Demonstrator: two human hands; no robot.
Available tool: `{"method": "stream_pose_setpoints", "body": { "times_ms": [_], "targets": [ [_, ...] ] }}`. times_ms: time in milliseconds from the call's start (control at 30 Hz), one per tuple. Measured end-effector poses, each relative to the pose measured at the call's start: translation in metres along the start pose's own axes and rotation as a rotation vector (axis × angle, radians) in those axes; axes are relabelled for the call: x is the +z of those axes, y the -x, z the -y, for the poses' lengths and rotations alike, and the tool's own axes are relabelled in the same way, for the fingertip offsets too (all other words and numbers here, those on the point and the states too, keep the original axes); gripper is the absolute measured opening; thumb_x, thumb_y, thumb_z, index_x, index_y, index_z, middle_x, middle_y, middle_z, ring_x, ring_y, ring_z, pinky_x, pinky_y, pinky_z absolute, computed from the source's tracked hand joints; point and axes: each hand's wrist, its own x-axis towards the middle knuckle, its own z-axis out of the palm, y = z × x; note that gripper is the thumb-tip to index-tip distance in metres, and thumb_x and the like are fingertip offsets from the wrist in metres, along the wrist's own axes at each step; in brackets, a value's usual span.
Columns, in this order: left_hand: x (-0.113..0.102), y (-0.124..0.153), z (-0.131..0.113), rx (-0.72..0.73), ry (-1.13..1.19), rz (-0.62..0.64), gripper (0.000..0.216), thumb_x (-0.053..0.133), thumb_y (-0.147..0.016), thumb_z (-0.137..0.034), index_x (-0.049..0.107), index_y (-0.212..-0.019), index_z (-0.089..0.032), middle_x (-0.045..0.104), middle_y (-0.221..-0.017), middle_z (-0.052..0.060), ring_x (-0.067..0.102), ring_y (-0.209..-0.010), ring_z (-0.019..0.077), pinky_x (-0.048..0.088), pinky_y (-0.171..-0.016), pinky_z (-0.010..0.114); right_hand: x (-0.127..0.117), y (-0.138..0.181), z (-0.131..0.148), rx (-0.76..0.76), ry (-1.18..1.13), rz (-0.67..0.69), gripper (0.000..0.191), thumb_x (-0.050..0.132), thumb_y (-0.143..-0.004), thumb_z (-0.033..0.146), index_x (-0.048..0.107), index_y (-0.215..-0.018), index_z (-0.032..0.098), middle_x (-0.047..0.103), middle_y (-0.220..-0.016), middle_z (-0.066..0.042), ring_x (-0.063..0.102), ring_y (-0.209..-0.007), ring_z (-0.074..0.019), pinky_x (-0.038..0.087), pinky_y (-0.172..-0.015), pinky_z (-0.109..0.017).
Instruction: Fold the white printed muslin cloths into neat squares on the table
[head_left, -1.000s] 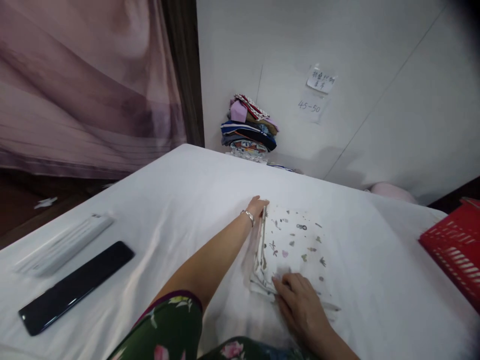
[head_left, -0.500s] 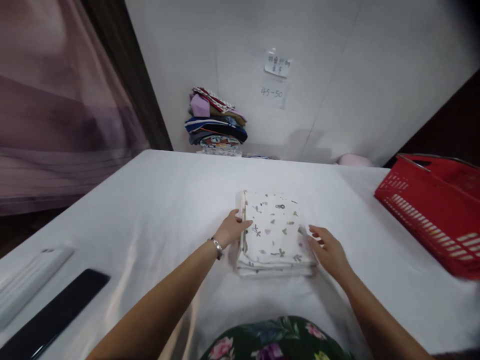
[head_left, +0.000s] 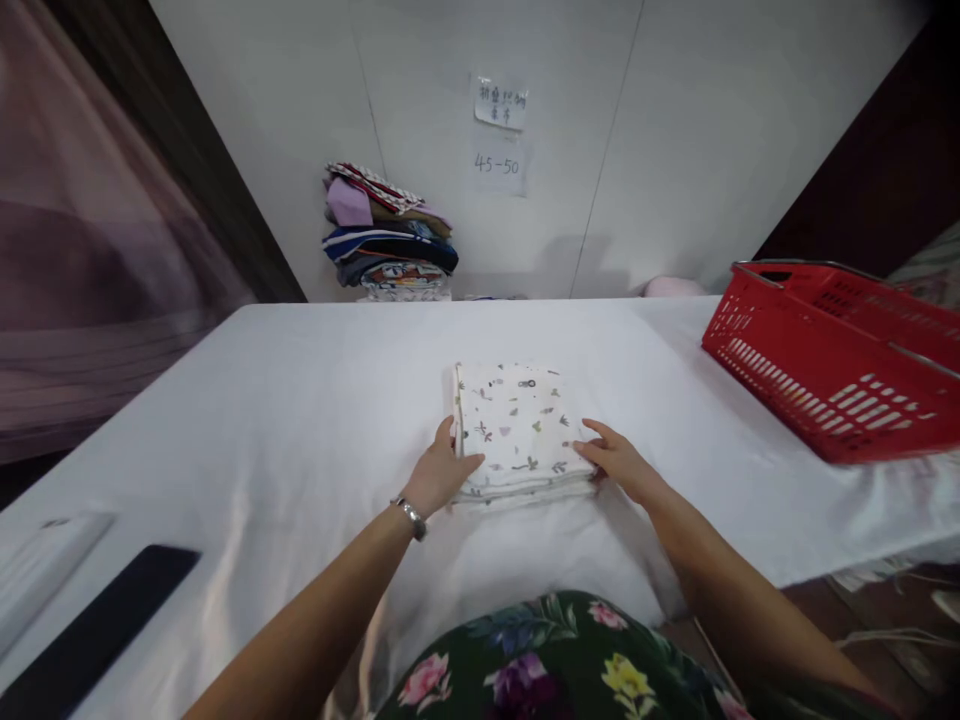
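A folded white cloth (head_left: 517,415) printed with small grey, green and brown motifs lies on the white-covered table in front of me, its layers showing along the near edge. My left hand (head_left: 439,472), with a metal bracelet at the wrist, grips the cloth's left edge, thumb on top and fingertips at the side. On the right side, my right hand (head_left: 619,465) holds the near right corner, with the thumb on the upper layer and the other fingers partly hidden along the edge.
A red plastic basket (head_left: 840,370) stands on the right of the table (head_left: 337,390). Folded fabrics (head_left: 390,235) are stacked at the far edge by the wall. At the near left lie a dark flat object (head_left: 105,630) and a pale long one (head_left: 49,570). Paper signs (head_left: 499,165) hang on the wall.
The right hand has come in from beside the cloth onto its right edge. My left hand has closed on the left edge. The view has shifted right.
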Motion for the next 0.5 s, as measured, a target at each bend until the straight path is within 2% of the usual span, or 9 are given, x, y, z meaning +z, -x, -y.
{"method": "stream_pose_setpoints", "body": {
  "times_ms": [100,200,367,500],
  "targets": [
    [0.009,-0.001,0.011,0.006,0.033,-0.045,0.076,0.061,-0.073,-0.027,0.025,-0.139,-0.022,0.057,-0.114,0.009,0.059,-0.088,0.0194,0.045,-0.077,0.030,0.002,-0.003,-0.009,-0.019,-0.078,0.010,0.065,0.067,-0.070,0.034,0.043,-0.129,0.023,0.050,-0.069,0.003,0.051,-0.056,-0.0098,0.043,-0.042,-0.019],
    [0.016,-0.001,0.018,0.012,0.096,-0.100,0.070,0.057,-0.074,-0.021,0.028,-0.137,-0.020,0.056,-0.115,0.009,0.059,-0.084,0.0161,0.046,-0.076,0.028,0.005,-0.005,-0.020,-0.026,-0.080,-0.005,0.059,0.066,-0.070,0.032,0.046,-0.125,0.023,0.049,-0.067,0.005,0.045,-0.046,-0.0066,0.038,-0.038,-0.018],
    [0.015,0.014,0.017,-0.031,0.246,-0.164,0.068,0.062,-0.073,-0.022,0.033,-0.134,-0.019,0.054,-0.118,0.010,0.058,-0.085,0.0146,0.049,-0.072,0.025,0.006,-0.004,-0.028,-0.067,0.009,0.003,0.062,0.063,-0.071,0.034,0.043,-0.128,0.023,0.048,-0.063,0.006,0.043,-0.041,-0.0062,0.035,-0.036,-0.019],
    [0.013,0.024,0.021,-0.082,0.300,-0.159,0.072,0.066,-0.071,-0.024,0.032,-0.134,-0.017,0.054,-0.115,0.011,0.058,-0.086,0.0147,0.049,-0.065,0.023,0.005,-0.001,-0.027,-0.098,0.042,-0.024,0.060,0.061,-0.072,0.036,0.044,-0.128,0.022,0.049,-0.064,0.005,0.041,-0.042,-0.0059,0.031,-0.036,-0.018]
  ]
}}
